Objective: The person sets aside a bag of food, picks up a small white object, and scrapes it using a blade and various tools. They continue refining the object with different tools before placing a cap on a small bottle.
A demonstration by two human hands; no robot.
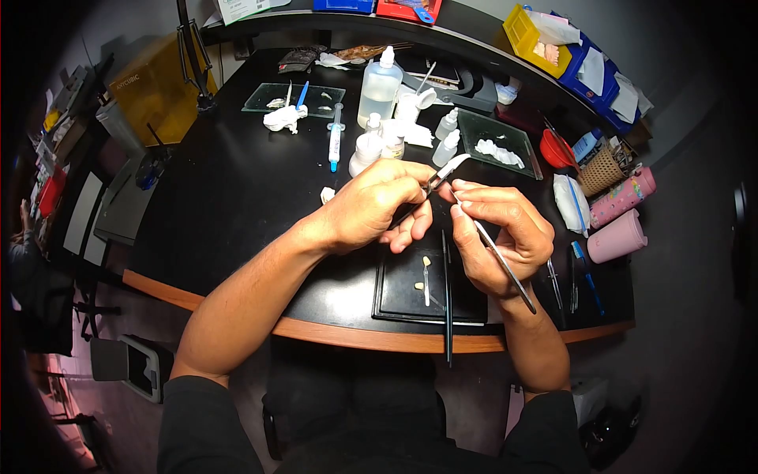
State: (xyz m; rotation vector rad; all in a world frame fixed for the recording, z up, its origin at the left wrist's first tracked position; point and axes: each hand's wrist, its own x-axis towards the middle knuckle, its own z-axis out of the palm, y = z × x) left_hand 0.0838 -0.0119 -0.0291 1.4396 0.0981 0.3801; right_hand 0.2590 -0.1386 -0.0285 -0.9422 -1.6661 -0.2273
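Both hands meet over the tabletop (237,205), on the near side of the large clear bottle (380,91), which serves as reference. The left hand (384,199) is clenched around a dark tool (403,215), with a white curved piece (453,165) at its far end, to the right of the bottle and nearer the person; whether the piece is gripped by the tool or part of it, I cannot tell. The right hand (509,237) grasps a slim metal probe (503,263) between thumb and fingers, farther right of the bottle. Its tip points toward the dark tool, near it; contact cannot be made out.

Well to the near side of the bottle lies a black pad (396,276), bearing two cream bits (426,261) and a thin stick (427,289). A dark rod (448,316) crosses it and sticks out past the tabletop's edge.

Just in front of the bottle stand white jars (365,153). To its left are a syringe (335,136) and, beyond that, a glass slab (262,99) with a crumpled tissue (284,118) at its front. To the right of the bottle, slightly nearer the person, stand two dropper bottles (446,148); past them, another slab (474,128) carries a white wad (499,153). Farthest right are a red bowl (557,152) and a pink cup (616,238).
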